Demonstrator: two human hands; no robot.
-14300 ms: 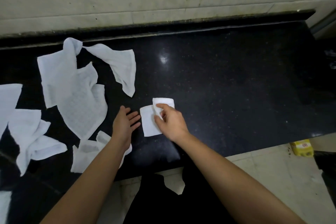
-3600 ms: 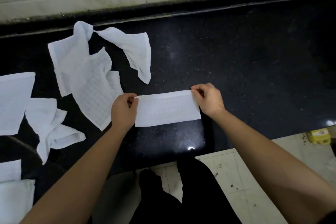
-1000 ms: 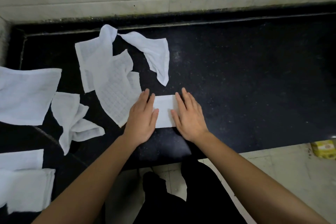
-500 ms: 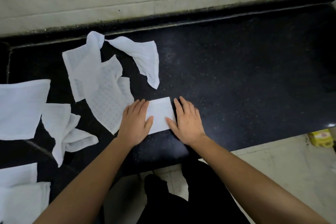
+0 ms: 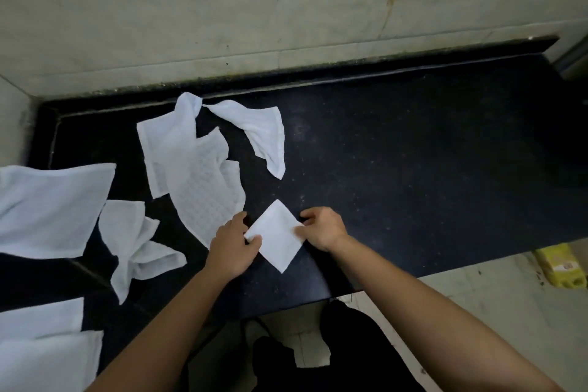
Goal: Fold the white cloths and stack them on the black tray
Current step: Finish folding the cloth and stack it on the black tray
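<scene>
White and folded small, the folded white cloth (image 5: 278, 234) sits over the near part of the black stone counter (image 5: 413, 169), close to its front edge and turned like a diamond: one corner points away toward the wall (image 5: 286, 9), the opposite one toward us, and the other two point left and right. It is so nearly square that we cannot name a true long side (the far-to-near diagonal looks slightly the longer). Our left hand (image 5: 232, 243) pinches the left corner, thumb on top and fingers curled beneath; our right hand (image 5: 323, 227) pinches the right corner in the same way. Whether the cloth rests on the stone or is raised just off it, we cannot tell. Just left of the left hand lies an unfolded waffle-weave cloth (image 5: 203, 194), overlapping another behind it, with a twisted cloth (image 5: 261, 134) trailing off to its right. Farther left are a crumpled cloth (image 5: 136, 248) and a flat cloth (image 5: 47, 207), the latter cut by the frame. Two folded cloths (image 5: 41, 344) lie at the lower-left edge. On the pale floor to the right sits a yellow object (image 5: 563, 267), too blurred to identify.
</scene>
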